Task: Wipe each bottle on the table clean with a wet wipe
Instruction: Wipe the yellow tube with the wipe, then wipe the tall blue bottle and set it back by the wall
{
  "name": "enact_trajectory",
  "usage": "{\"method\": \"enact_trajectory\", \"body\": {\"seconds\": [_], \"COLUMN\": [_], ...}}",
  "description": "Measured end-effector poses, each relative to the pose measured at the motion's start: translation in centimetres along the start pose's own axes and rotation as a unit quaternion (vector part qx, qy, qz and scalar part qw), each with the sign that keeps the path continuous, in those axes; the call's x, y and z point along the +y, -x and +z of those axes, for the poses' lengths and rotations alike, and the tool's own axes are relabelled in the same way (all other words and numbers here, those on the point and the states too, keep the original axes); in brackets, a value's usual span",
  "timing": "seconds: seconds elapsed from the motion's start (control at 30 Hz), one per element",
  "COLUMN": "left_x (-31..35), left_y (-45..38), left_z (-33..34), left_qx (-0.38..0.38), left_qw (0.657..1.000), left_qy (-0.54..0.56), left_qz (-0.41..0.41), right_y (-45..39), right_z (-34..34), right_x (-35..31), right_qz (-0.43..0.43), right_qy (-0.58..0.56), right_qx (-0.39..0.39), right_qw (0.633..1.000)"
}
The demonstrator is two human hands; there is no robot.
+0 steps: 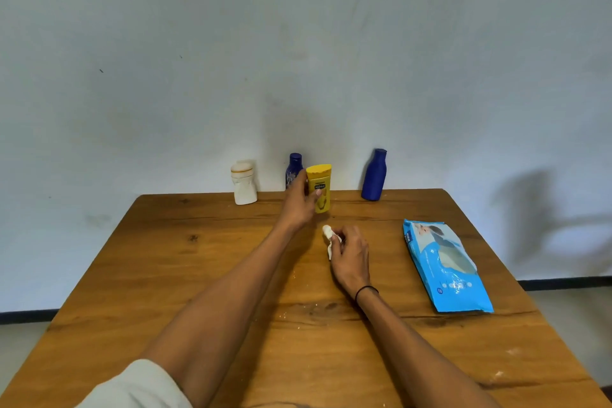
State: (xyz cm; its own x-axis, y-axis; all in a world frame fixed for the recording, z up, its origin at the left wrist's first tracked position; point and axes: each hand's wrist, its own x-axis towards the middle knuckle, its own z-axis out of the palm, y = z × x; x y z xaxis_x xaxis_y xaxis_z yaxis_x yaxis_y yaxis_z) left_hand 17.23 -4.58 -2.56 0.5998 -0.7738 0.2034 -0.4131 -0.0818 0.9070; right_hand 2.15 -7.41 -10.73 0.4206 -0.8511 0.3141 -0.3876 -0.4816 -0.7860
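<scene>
While the left hand (299,200) is curled around the small yellow plastic bottle (320,187), the bottle is kept upright, with its flat yellow cap on top. It cannot be told whether the bottle's bottom touches the wood or is held just above it. The thumb is laid across the dark label on the front.

Just below and to the right, a crumpled white wet wipe (330,238) is pinched in the bent fingers of the right hand (351,255). A thin black band (366,291) is worn on that wrist. The wipe is near the yellow bottle but does not touch it.

Both hands are held over the brown wooden table (198,275). Behind the left hand, a dark blue bottle (293,169) is partly hidden. Further left, a white plastic bottle with a wide cap (244,183) is seen at the back edge. To the right, a taller dark blue bottle (375,175) is stood, tilted a little. A flat light blue pack of wet wipes (445,270) is laid on the right side of the table, well apart from the hands. A pale wall (298,43) is seen behind everything.
</scene>
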Motion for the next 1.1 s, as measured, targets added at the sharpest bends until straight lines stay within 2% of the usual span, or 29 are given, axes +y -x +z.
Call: {"method": "enact_trajectory", "body": {"seconds": [0.2, 0.53, 0.87, 1.1], "left_x": [-0.4, -2.3, -4.6, -5.4], "left_y": [-4.9, -9.4, -9.5, -9.1], "left_z": [4.3, 7.8, 8.5, 9.1], "left_qx": [-0.021, -0.036, -0.058, -0.042], "left_qw": [0.998, 0.996, 0.994, 0.995], "left_qy": [-0.052, -0.062, -0.048, -0.039], "left_qz": [-0.025, -0.05, -0.077, -0.083], "right_y": [-3.0, -3.5, -3.4, -3.5], "right_z": [0.0, 0.4, 0.5, 0.5], "right_x": [1.4, 1.8, 2.1, 2.2], "right_qz": [0.052, 0.029, 0.019, 0.017], "right_qy": [-0.02, -0.016, -0.018, -0.012], "right_qx": [0.021, 0.027, 0.03, 0.029], "right_qw": [0.998, 0.999, 0.999, 0.999]}}
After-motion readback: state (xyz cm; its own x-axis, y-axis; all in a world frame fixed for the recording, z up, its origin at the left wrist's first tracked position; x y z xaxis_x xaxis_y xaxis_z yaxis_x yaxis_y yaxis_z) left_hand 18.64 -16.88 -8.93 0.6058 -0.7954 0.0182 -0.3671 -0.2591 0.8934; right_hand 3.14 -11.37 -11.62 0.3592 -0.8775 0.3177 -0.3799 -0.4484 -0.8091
